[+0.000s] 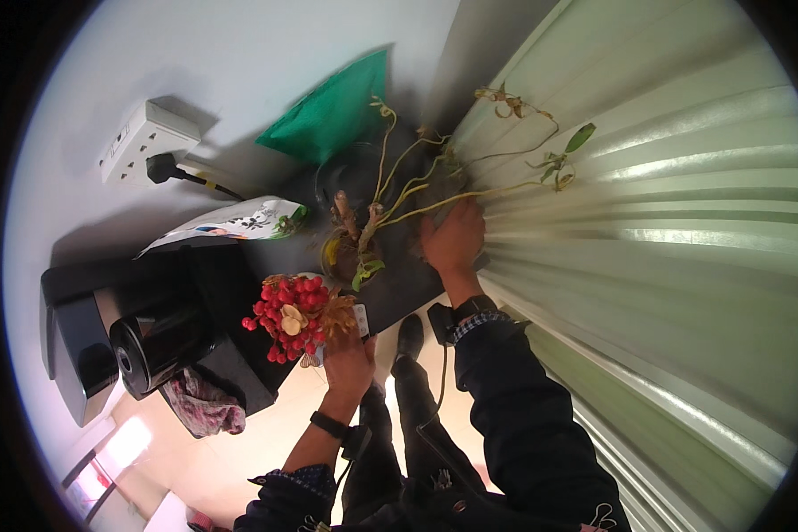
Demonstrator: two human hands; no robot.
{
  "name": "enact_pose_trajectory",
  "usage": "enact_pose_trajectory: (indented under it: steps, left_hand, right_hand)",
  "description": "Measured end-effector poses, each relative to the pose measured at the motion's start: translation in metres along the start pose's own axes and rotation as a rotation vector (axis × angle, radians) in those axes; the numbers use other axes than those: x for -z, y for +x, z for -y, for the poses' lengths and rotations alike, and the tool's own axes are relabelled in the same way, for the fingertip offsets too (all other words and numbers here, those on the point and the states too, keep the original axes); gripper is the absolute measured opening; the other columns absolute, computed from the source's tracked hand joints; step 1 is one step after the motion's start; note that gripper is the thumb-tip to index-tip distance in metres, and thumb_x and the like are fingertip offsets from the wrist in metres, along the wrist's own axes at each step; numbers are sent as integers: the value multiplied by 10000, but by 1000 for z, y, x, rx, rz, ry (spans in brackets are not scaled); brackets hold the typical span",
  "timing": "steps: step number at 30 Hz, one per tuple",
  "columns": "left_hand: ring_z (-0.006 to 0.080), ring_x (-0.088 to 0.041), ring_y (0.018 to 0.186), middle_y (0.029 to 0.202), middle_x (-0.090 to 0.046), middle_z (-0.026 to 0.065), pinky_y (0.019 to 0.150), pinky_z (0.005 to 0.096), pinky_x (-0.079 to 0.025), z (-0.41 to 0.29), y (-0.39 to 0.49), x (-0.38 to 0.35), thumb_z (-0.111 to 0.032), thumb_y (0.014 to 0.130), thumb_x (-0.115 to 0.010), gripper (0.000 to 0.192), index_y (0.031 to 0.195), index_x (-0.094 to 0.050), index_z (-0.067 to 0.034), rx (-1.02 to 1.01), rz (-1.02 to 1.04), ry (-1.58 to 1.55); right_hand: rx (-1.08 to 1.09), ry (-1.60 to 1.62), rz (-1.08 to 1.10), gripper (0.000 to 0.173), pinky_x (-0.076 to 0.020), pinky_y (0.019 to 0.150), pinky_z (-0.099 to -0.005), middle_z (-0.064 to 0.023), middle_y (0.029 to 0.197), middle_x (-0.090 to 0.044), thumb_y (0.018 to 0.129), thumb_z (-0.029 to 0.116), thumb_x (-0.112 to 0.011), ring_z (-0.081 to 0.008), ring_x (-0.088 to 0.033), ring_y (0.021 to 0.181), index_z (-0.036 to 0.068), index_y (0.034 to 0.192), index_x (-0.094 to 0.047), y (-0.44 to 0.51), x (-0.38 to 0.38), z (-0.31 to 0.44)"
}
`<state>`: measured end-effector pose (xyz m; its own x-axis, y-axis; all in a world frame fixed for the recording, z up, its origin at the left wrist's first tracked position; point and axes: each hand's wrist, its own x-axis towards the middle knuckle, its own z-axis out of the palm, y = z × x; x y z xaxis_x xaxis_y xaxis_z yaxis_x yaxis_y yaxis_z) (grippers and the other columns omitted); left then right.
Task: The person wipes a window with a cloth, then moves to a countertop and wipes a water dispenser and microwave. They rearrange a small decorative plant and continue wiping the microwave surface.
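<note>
My left hand (349,364) reaches to the near edge of a dark tabletop (399,292), against a bunch of artificial red berries (291,316) with golden-brown leaves (339,316). Those leaves hide its fingertips, so its grip is unclear. Farther right, my right hand (457,239) is low over the tabletop, beside the curtain. Its fingers are at a blurred greyish thing (439,193), perhaps a cloth. Between the hands stands a potted plant (366,233) with cut woody stems and long, partly withered shoots. Part of a white object with round marks (361,320) shows behind the berries.
Pale green curtains (638,233) hang along the right. A white power strip (149,143) with a black plug (163,169) is at the wall. A green packet (336,106), a printed bag (239,223), a black cylindrical appliance (163,349) and a crumpled cloth (203,402) are around the tabletop.
</note>
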<state>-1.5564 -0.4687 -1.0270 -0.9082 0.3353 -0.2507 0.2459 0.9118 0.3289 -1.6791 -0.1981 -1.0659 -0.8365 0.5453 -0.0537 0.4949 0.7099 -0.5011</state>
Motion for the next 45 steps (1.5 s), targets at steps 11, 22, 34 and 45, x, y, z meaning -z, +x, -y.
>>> enact_pose_trajectory:
  steps: [11,22,34,45]
  left_hand:
    - [472,-619,1241,1383,-606,333,1019,532,-530,8,1,-2,-367,1002,-687,677,1485,-502,71,-100,-78,71]
    - [481,-726,926,1248,-632,365,778,544,-618,26,-36,7,-244,891,-728,855,1607,-358,42,49,113,-208]
    - [379,-722,818,1014,-683,222,715,477,-599,48,-112,88,-212,872,-754,842,1599,-395,13,73,-56,-444]
    - [361,-710,699,1017,-638,177,534,441,-567,123,-103,144,-237,904,-773,825,1603,-398,-13,178,-428,-17]
  right_hand:
    - [-10,-18,-134,932,-277,1250,-586,-276,1614,-391,817,347,-825,-469,-351,1504,-59,1539,-398,-35,-1,0]
    - [100,12,-98,931,-252,1271,-582,-334,1637,-348,820,258,-828,-521,-304,1528,-105,1545,-372,-150,-22,32]
    - [71,-37,-25,1017,-220,1284,-595,-301,1682,-266,826,345,-822,-490,-238,1569,-87,1585,-301,-209,-57,62]
    - [57,-39,-15,1034,-222,1282,-606,-305,1667,-278,829,339,-810,-504,-254,1553,-87,1594,-260,-208,-52,69]
